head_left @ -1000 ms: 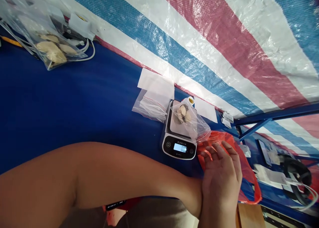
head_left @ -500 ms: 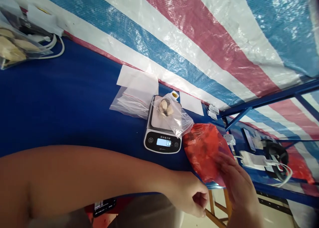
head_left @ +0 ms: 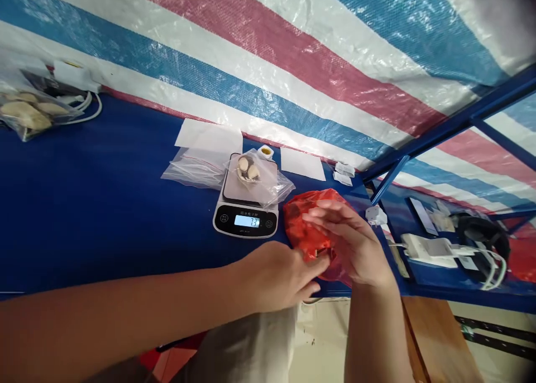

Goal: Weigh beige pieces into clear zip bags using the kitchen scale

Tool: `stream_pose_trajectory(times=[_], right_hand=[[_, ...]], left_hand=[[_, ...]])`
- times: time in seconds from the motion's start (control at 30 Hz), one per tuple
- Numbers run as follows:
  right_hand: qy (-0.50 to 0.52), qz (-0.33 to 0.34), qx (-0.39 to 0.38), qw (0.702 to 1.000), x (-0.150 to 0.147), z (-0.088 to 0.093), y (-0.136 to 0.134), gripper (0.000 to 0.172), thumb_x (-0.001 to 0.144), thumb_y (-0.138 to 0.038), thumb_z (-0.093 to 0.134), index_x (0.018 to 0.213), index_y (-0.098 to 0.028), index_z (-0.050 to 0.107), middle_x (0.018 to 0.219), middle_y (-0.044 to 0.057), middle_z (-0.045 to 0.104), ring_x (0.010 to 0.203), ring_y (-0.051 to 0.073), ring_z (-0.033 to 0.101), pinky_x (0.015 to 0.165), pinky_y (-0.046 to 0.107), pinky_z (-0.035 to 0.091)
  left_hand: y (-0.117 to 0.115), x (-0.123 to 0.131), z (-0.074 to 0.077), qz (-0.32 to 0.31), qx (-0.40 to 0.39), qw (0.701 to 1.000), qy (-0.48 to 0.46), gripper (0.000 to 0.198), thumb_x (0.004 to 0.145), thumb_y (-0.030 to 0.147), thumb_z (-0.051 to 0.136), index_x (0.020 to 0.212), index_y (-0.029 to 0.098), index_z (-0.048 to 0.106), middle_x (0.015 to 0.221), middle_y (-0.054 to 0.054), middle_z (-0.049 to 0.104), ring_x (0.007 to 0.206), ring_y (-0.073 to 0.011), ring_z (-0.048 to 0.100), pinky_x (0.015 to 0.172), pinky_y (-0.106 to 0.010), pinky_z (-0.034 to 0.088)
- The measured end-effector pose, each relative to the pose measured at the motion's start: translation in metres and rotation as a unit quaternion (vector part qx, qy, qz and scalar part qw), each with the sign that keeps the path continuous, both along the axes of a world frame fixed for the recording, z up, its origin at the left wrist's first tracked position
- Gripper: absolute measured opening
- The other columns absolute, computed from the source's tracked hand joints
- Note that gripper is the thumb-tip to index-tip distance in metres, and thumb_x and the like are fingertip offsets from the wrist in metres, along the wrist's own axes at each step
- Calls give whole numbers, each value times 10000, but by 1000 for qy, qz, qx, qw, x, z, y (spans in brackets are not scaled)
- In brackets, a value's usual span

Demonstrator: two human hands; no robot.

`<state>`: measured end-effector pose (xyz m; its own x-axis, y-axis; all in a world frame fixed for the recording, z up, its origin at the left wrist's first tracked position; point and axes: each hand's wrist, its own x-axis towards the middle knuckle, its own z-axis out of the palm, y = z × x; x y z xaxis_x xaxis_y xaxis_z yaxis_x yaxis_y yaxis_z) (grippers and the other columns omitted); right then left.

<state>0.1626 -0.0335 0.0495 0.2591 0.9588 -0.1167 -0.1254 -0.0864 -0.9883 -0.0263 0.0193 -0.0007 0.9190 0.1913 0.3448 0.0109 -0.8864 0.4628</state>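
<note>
A red plastic bag (head_left: 299,218) lies at the table's front edge, its dark contents only faintly showing through. Over its right side rests my right hand (head_left: 355,238), fingers stretched out and slightly cupped. My left hand (head_left: 276,277) reaches to the bag's near side, with the index finger at a small gap in the red plastic and the thumb apart below. Just left of the bag stands a kitchen scale (head_left: 221,204) reading about 73; any decimal point is unclear. On its plate sits a clear zip bag (head_left: 276,187) with pale, dried-looking slices (head_left: 248,170) inside.
Behind the scale are empty zip bags (head_left: 192,168), white paper (head_left: 209,134) and a tape roll (head_left: 265,152). A bag of larger pale slices (head_left: 27,115) lies far left. To the right are a blue metal frame (head_left: 389,179), a power strip (head_left: 431,249) and a phone (head_left: 422,215).
My left hand has risen from below the table edge to the red bag, its curled fingers opening out. My right hand has shifted further over the bag. The camera view has turned.
</note>
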Motion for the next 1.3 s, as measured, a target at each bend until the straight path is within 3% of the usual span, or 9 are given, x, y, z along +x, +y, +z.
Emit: stream_pose_trajectory(times=[0.07,0.17,0.33,0.43,0.67,0.8,0.97,1.1,1.3], right_hand=[[-22,0,17,1000,-1,3,-3,276,890,-201,678,1127,-281,795,1137,37,810,1137,226,762,1030,354,582],[-146,-101,39,983,3,3,-25,178,950,-270,650,1068,-276,783,1063,23,805,1036,201,768,960,332,602],[-416,-59,-115,900,3,-20,-60,258,952,-420,641,1054,-239,793,1018,74,807,917,249,765,781,342,602],[-469,-59,-89,877,-10,-41,-59,316,916,-440,666,1113,-216,770,1030,93,798,896,257,758,775,360,600],[-512,-184,-103,833,5,-49,-58,342,962,-438,552,1165,-228,730,1089,99,787,886,250,754,730,359,599],[-542,-122,-99,826,20,-51,-46,414,952,-487,531,1170,-216,755,1145,127,781,1016,292,739,839,416,594],[-618,-102,-142,767,25,-62,-37,541,860,-487,560,1279,-190,730,1191,160,768,1058,342,718,883,478,565],[-587,-115,-147,788,29,-64,-42,381,835,-522,604,1007,-237,790,929,96,799,856,309,736,765,414,550],[-571,-153,-142,794,32,-53,-48,403,878,-574,621,994,-243,819,857,98,793,773,300,737,721,391,557]], left_hand=[[3,2,6,65,91,993,26,290,1021,335,503,1205,156,640,887,-72,712,580,-177,615,447,-327,361],[8,2,6,133,161,978,16,229,1002,244,471,921,139,658,739,-65,649,537,-176,589,413,-330,280],[14,-11,-16,117,138,977,-110,344,1007,240,445,691,189,572,599,-5,591,468,-131,534,422,-317,297],[16,-14,-30,120,125,976,-131,351,982,204,493,632,195,524,549,17,568,469,-114,539,434,-308,304],[15,-10,-33,128,118,977,-123,113,969,162,501,930,174,607,696,12,662,580,-141,643,483,-311,398],[17,-10,-31,136,100,981,-98,103,996,178,480,960,172,575,716,1,677,596,-147,660,504,-304,407],[20,-9,-31,125,24,988,-88,149,1004,196,451,1016,168,597,775,-18,723,657,-153,688,547,-295,431],[22,-8,-28,118,-36,989,-86,205,1014,224,436,1042,162,629,812,-37,739,699,-167,699,574,-306,442],[21,-9,-21,104,-84,987,-93,341,1006,209,402,1292,123,567,947,-70,750,795,-193,718,645,-323,503]])
